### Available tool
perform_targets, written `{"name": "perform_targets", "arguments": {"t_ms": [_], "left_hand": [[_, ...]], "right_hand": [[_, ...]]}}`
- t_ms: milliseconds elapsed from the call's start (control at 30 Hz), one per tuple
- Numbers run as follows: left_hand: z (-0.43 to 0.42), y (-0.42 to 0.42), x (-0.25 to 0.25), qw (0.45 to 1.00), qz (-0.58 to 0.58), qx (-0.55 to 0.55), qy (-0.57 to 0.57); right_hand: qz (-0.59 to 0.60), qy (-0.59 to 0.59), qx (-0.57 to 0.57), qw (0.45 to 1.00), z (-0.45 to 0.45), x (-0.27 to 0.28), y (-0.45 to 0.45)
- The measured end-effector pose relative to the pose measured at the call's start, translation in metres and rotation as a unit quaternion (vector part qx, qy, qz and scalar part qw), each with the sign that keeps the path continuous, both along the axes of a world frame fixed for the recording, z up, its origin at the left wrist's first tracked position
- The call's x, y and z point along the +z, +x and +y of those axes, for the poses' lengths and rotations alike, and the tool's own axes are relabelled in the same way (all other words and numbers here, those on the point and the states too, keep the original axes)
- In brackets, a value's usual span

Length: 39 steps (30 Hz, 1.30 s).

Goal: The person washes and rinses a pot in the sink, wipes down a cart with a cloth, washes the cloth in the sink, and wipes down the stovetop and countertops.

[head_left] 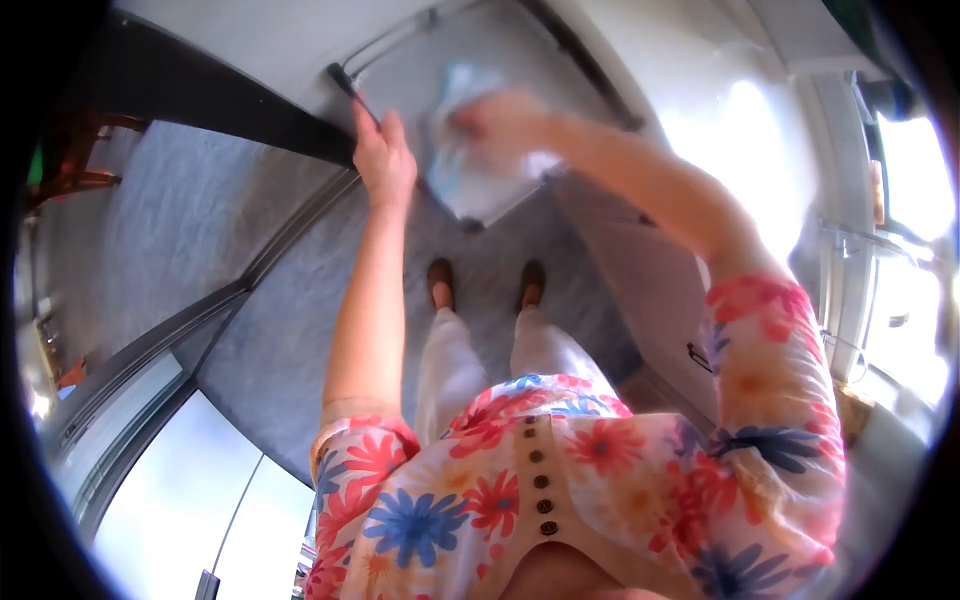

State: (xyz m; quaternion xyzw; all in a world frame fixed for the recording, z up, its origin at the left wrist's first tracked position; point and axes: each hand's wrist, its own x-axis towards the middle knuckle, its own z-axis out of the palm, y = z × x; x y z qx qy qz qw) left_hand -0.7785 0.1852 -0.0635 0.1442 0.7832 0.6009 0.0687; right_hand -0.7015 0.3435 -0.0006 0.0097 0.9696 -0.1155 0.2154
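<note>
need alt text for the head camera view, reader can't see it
A person's blurred right hand holds a pale blue-and-white cloth over a grey framed panel, while the left hand grips the panel's edge. Seen from above, the person wears a flowered top and light trousers, standing on a grey floor.

The left hand (385,165) grips the left edge of a grey panel (545,80), just nearer than its dark far-left corner. The right hand (500,125), blurred, holds a white-and-blue cloth (467,80) against the panel's surface, between its left edge and middle. Past the panel's dark near corner, 2 brown shoes (440,285) stand on a grey floor (290,330), slightly apart.
</note>
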Motion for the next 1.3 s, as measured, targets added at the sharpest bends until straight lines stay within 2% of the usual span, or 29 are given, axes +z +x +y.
{"name": "perform_targets", "arguments": {"t_ms": [67, 133, 233, 267, 300, 333, 400, 467, 533, 633, 700, 767, 800, 867, 933, 1000, 1033, 1167, 1267, 1300], "left_hand": [[-0.002, -0.003, -0.005, 1.000, 0.000, -0.005, 0.024], [-0.002, -0.005, -0.008, 1.000, -0.001, -0.003, 0.023], [-0.001, -0.004, -0.005, 0.999, -0.017, -0.005, 0.033], [0.000, -0.002, -0.003, 0.999, -0.024, -0.005, 0.036], [0.001, -0.001, -0.008, 0.999, -0.014, -0.004, 0.048], [0.001, -0.002, -0.018, 0.998, 0.000, -0.006, 0.058], [-0.001, -0.007, -0.020, 0.999, 0.017, -0.010, 0.048], [-0.003, -0.003, -0.009, 1.000, 0.018, -0.009, 0.015], [-0.003, 0.000, 0.007, 0.999, -0.012, -0.022, 0.021], [-0.001, -0.001, 0.009, 0.999, -0.028, -0.018, 0.029], [-0.002, -0.005, 0.001, 1.000, -0.019, -0.012, 0.011], [-0.001, -0.004, -0.004, 1.000, -0.025, -0.013, 0.013], [-0.003, -0.005, -0.005, 0.999, -0.033, -0.020, 0.024], [-0.008, -0.006, 0.000, 0.998, -0.042, -0.033, 0.037], [-0.009, -0.005, 0.008, 0.997, -0.047, -0.045, 0.044], [-0.007, -0.011, -0.011, 0.998, -0.008, -0.048, 0.046], [-0.007, -0.012, -0.014, 0.998, 0.008, -0.046, 0.047], [-0.007, -0.016, -0.025, 0.998, 0.047, -0.024, 0.018], [-0.005, -0.010, -0.019, 1.000, 0.010, -0.011, -0.012], [-0.003, -0.009, -0.020, 0.998, 0.055, 0.005, -0.017]], "right_hand": [[0.010, 0.036, -0.130, 0.991, 0.062, -0.014, -0.014], [0.102, 0.114, -0.179, 0.972, 0.086, -0.024, -0.012], [-0.073, 0.129, -0.151, 0.977, 0.048, -0.020, -0.008], [0.016, 0.099, -0.060, 0.993, 0.031, -0.048, 0.004], [-0.013, 0.065, -0.051, 0.997, -0.008, -0.039, 0.015], [0.035, -0.020, -0.010, 0.999, -0.030, -0.039, 0.029], [-0.021, -0.058, -0.066, 0.996, -0.027, -0.014, 0.020], [0.056, 0.017, -0.185, 0.981, 0.010, -0.008, 0.005], [0.094, 0.117, -0.223, 0.963, 0.078, -0.057, -0.017], [0.130, 0.091, -0.374, 0.914, 0.058, -0.043, -0.044], [0.086, 0.080, -0.251, 0.961, 0.028, -0.060, -0.057], [0.181, 0.072, -0.147, 0.970, -0.032, -0.063, -0.054], [0.216, 0.034, -0.141, 0.966, -0.045, -0.056, -0.052], [0.157, 0.024, -0.141, 0.977, -0.032, -0.030, -0.055], [0.092, 0.076, -0.225, 0.967, 0.018, -0.037, -0.070], [0.110, 0.134, -0.274, 0.946, 0.071, -0.061, -0.079], [0.100, 0.127, -0.293, 0.942, 0.080, -0.050, -0.080], [0.114, 0.109, -0.346, 0.925, 0.065, -0.042, -0.082], [0.126, 0.125, -0.278, 0.944, 0.020, -0.042, -0.055], [0.169, 0.119, -0.244, 0.948, 0.005, -0.054, -0.041]]}}
